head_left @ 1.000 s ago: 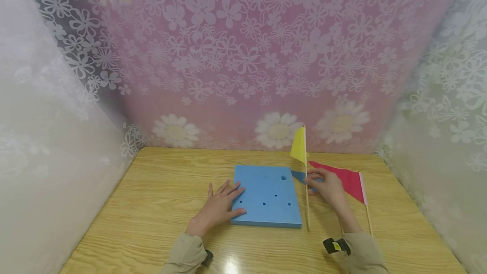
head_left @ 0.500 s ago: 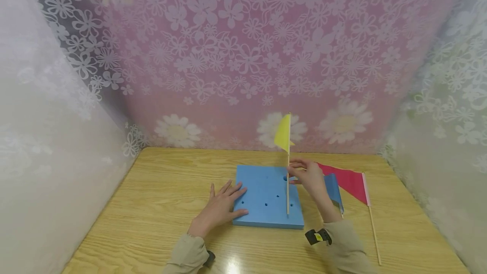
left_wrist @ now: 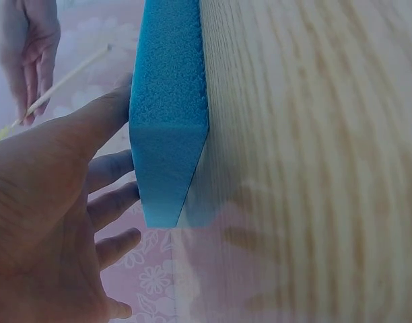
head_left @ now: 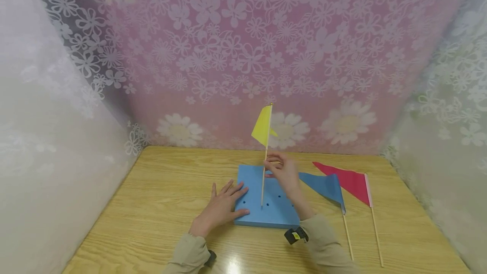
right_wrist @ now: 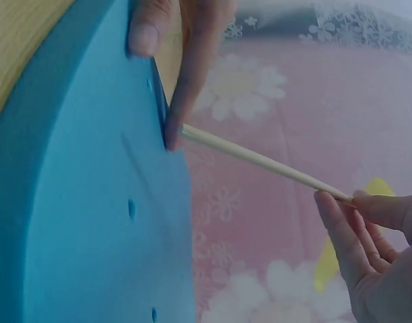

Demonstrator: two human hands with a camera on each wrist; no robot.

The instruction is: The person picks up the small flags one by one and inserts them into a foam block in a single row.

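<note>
My left hand [head_left: 214, 211] lies on the left side of a blue foam board [head_left: 277, 217], its fingers spread and fairly straight. In the left wrist view, its fingers touch the board's edge. My right hand [head_left: 285, 176] pinches the wooden stick [right_wrist: 260, 160] of a yellow flag [head_left: 261, 125] between thumb and fingertips. The flag is held nearly upright over the board, cloth at the top. In the right wrist view, the stick's lower end hangs apart from the board, close to a left finger [right_wrist: 192, 81]. Several small holes [head_left: 267, 204] show in the board; my right hand covers part of it.
A blue pennant [head_left: 325, 187] and a red pennant [head_left: 351, 183], each on a wooden stick, lie on the wood-grain table [head_left: 163, 181] to the board's right. A floral pink curtain [head_left: 228, 75] stands behind the table, with pale patterned sides left and right.
My right hand has carried the yellow flag leftward from beside the board to over its middle, uncovering the blue pennant. My left hand has stayed on the board.
</note>
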